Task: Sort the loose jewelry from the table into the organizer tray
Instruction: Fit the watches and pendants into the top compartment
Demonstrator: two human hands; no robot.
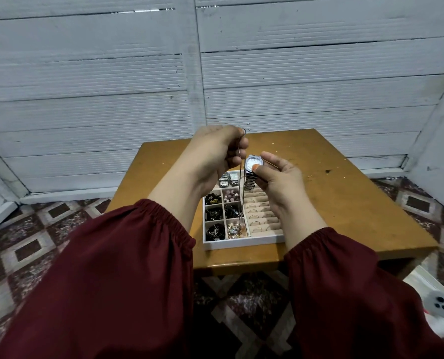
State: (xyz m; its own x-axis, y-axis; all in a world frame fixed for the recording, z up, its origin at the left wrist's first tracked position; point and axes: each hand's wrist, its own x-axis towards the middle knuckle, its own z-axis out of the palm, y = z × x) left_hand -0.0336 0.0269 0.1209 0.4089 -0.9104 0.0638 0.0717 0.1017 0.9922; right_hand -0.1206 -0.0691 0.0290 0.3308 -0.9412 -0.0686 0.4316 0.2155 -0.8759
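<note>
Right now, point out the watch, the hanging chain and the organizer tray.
watch [252, 161]: head view, on its pale dial.
chain [241, 198]: head view, on the thin strand hanging over the tray.
organizer tray [241, 242]: head view, on its white front wall.

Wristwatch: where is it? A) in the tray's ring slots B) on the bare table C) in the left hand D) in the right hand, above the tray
D: the right hand pinches the wristwatch, its band hanging over the organizer tray; the left hand holds a thin chain.
</note>
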